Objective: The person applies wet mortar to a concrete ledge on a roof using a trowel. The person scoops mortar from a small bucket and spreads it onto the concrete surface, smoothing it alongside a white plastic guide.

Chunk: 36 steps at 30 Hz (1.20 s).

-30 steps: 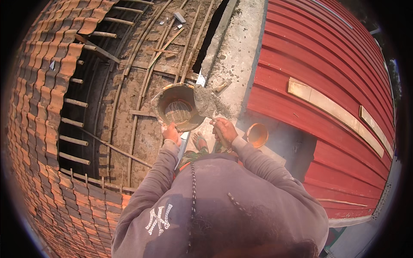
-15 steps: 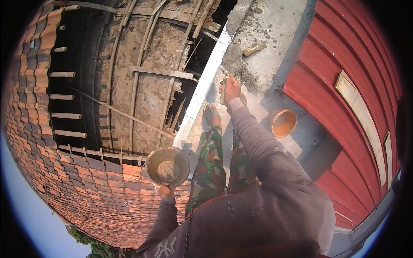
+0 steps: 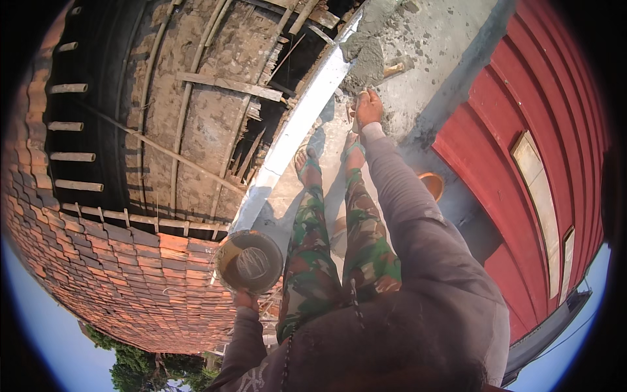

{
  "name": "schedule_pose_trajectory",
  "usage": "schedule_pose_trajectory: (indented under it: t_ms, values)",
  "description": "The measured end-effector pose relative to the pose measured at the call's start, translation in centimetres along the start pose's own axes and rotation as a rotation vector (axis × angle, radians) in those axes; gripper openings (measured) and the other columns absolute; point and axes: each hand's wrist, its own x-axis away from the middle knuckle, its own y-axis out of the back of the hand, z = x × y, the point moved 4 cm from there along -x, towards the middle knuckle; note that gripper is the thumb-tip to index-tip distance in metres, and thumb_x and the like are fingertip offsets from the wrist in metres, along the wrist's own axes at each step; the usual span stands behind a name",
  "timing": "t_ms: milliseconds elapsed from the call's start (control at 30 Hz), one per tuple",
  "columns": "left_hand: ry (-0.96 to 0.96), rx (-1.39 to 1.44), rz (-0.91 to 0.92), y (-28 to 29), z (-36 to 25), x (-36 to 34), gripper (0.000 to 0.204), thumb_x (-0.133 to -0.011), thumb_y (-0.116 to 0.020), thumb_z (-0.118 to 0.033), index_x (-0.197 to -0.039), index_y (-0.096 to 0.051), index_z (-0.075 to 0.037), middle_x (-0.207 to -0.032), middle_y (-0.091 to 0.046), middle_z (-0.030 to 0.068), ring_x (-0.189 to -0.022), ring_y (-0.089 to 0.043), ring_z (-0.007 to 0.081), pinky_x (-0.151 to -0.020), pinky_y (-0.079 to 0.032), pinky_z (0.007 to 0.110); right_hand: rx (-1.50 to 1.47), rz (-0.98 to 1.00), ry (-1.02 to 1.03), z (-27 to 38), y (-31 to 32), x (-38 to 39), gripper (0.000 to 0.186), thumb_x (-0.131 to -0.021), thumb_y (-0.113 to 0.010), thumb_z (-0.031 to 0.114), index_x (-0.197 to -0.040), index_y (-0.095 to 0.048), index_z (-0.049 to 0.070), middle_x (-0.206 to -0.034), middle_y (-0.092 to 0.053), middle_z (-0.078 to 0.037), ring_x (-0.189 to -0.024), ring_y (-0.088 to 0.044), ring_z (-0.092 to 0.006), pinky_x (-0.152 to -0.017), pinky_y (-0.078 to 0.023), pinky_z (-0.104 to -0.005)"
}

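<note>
My left hand (image 3: 245, 300) grips the near rim of a round mortar bucket (image 3: 230, 274), held out low on the left; a pale patch shows on its bottom. My right hand (image 3: 369, 108) is closed around the handle of a trowel (image 3: 353, 116), whose blade I cannot make out clearly. Just beyond that hand, wet grey mortar (image 3: 364, 57) lies heaped along the top of the white wall edge (image 3: 313, 104). Beside the heap rests a tool with a wooden handle (image 3: 394, 70), on the rough concrete.
An orange bucket (image 3: 434, 185) stands right of my right forearm, partly hidden by it. Red metal roofing (image 3: 503, 130) rises on the right. To the left, an opening with bamboo poles (image 3: 183, 117) drops beside the wall, bordered by clay roof tiles (image 3: 130, 281). My feet stand on a narrow concrete strip.
My right hand with the trowel has moved forward and right, close to the mortar heap. The left hand still holds its bucket, slightly lower and further left. My view has shifted.
</note>
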Motion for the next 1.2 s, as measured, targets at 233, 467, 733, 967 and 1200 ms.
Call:
schedule_pose_trajectory:
  t_ms: [233, 467, 733, 967, 1200]
  values:
    - [-0.385, -0.451, 0.119, -3.8, -0.8, -1.8, 0.046, -0.084, -0.058, -0.012, -0.130, -0.057, -0.004, -0.122, -0.065, 0.0125, -0.111, -0.066, 0.0345, -0.095, -0.059, 0.061, 0.811, 0.207, 0.274, 1.4, 7.3, -9.4, 0.042, -0.104, -0.052, 0.041, -0.122, -0.066, 0.005, -0.096, -0.073, -0.020, -0.086, -0.072, -0.0324, -0.078, -0.056, -0.0437]
    - [-0.110, 0.070, -0.002, -4.9, 0.7, -0.3, 0.034, -0.085, -0.058, -0.014, -0.116, -0.063, -0.001, -0.115, -0.065, 0.0131, -0.106, -0.067, 0.0325, -0.086, -0.063, 0.054, 1.396, 0.277, 0.344, 11.2, 9.1, -11.3, 0.058, -0.106, -0.042, 0.058, -0.142, -0.060, 0.016, -0.131, -0.070, -0.019, -0.125, -0.065, -0.0396, -0.106, -0.050, -0.0506]
    - [0.027, 0.148, -0.066, -5.8, 0.6, 1.5, 0.019, -0.089, -0.059, -0.009, -0.107, -0.061, -0.003, -0.114, -0.061, 0.0109, -0.106, -0.062, 0.0270, -0.090, -0.059, 0.049, 0.927, 0.256, -0.026, 12.5, 8.2, -15.0, 0.056, -0.105, -0.049, 0.054, -0.127, -0.069, 0.006, -0.118, -0.074, -0.025, -0.117, -0.070, -0.0396, -0.097, -0.053, -0.0476]
    - [0.044, 0.373, 0.006, -7.4, 1.0, 1.5, 0.042, -0.085, -0.058, -0.013, -0.126, -0.061, 0.000, -0.122, -0.066, 0.0154, -0.111, -0.068, 0.0356, -0.091, -0.062, 0.057, 1.238, 0.377, 0.319, 5.7, 7.0, -8.1, 0.057, -0.105, -0.045, 0.055, -0.140, -0.064, 0.013, -0.133, -0.068, -0.025, -0.125, -0.063, -0.0446, -0.109, -0.048, -0.0503]
    - [0.027, 0.376, 0.056, -9.2, -1.6, 3.2, 0.052, -0.085, -0.058, -0.010, -0.137, -0.055, -0.002, -0.129, -0.064, 0.0150, -0.114, -0.067, 0.0365, -0.095, -0.061, 0.059, 1.299, 0.137, 0.411, 15.0, 7.8, -16.4, 0.060, -0.106, -0.041, 0.055, -0.143, -0.061, 0.012, -0.133, -0.068, -0.024, -0.125, -0.065, -0.0423, -0.107, -0.049, -0.0508]
